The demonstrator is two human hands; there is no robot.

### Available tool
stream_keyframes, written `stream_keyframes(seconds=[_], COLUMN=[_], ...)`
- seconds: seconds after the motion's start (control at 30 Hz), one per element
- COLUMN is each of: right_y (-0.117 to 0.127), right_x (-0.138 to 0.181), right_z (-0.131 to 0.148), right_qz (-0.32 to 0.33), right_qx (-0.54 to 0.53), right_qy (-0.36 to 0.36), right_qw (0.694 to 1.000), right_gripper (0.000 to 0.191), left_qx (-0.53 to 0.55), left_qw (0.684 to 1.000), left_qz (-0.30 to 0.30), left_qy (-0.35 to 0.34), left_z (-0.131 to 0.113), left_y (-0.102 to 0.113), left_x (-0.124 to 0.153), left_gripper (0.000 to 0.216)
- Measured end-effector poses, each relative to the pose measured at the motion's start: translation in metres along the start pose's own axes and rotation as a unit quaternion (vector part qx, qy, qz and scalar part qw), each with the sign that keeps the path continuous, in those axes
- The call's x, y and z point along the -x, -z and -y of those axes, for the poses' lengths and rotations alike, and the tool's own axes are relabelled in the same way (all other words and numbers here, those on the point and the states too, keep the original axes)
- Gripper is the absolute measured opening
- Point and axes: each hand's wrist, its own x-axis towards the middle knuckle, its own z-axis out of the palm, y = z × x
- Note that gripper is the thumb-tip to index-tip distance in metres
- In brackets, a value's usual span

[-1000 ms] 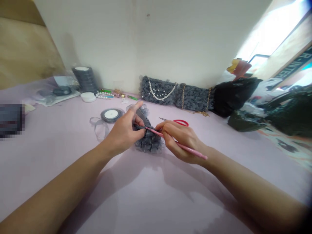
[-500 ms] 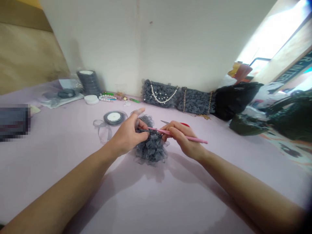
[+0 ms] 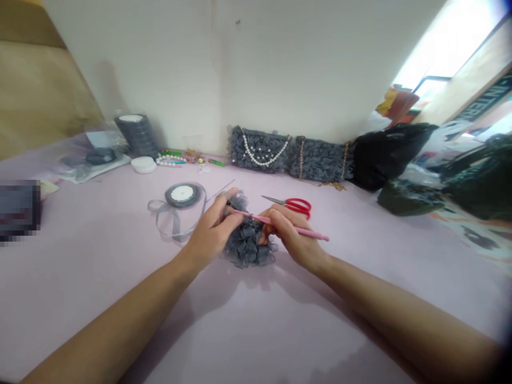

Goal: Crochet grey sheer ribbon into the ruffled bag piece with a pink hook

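A ruffled dark grey ribbon crochet piece [image 3: 250,248] hangs between my hands just above the table. My left hand [image 3: 212,226] pinches its upper left edge, with thumb and forefinger close together. In my right hand [image 3: 294,234] is a pink crochet hook [image 3: 310,233], held like a pen. Its tip reaches into the top edge of the piece beside my left thumb, and its head is hidden there. Right-hand fingers also touch the piece's right side. Grey organza ribbon [image 3: 171,226] lies in loops left of my left hand, beside its spool [image 3: 183,195].
Red-handled scissors [image 3: 296,205] lie just beyond my right hand. Two ruffled grey bags, one with a pearl strand [image 3: 260,160] and one with a gold chain [image 3: 302,160], lean on the wall. Stacked spools [image 3: 138,136] stand back left; black plastic bags [image 3: 390,154] sit at right.
The view has shifted slightly. My right hand and the hook have moved a little left and down, so the red scissor handles show more fully. My left forefinger has bent down towards the piece.
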Motion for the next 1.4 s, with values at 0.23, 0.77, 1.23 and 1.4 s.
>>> stream_keyframes(seconds=[0.23, 0.77, 1.23, 1.4], right_y=[0.000, 0.007, 0.027, 0.033], right_x=[0.000, -0.005, -0.007, -0.007], right_z=[-0.004, -0.023, -0.005, 0.014], right_qz=[-0.016, 0.006, 0.115, 0.138], right_qx=[-0.008, -0.100, -0.007, 0.132], right_qy=[0.017, 0.020, 0.033, 0.087], right_qw=[1.000, 0.995, 0.993, 0.978], right_gripper=[0.034, 0.040, 0.031, 0.034], left_qx=[0.018, 0.078, -0.008, -0.047], left_qw=[0.993, 0.988, 0.990, 0.994], left_qz=[0.107, 0.106, 0.132, 0.102], left_qy=[0.047, 0.081, 0.037, 0.006], left_z=[0.002, 0.003, -0.004, -0.008], left_y=[0.003, 0.005, 0.019, 0.018], left_x=[0.000, 0.000, -0.006, -0.006], left_gripper=[0.085, 0.080, 0.076, 0.074])
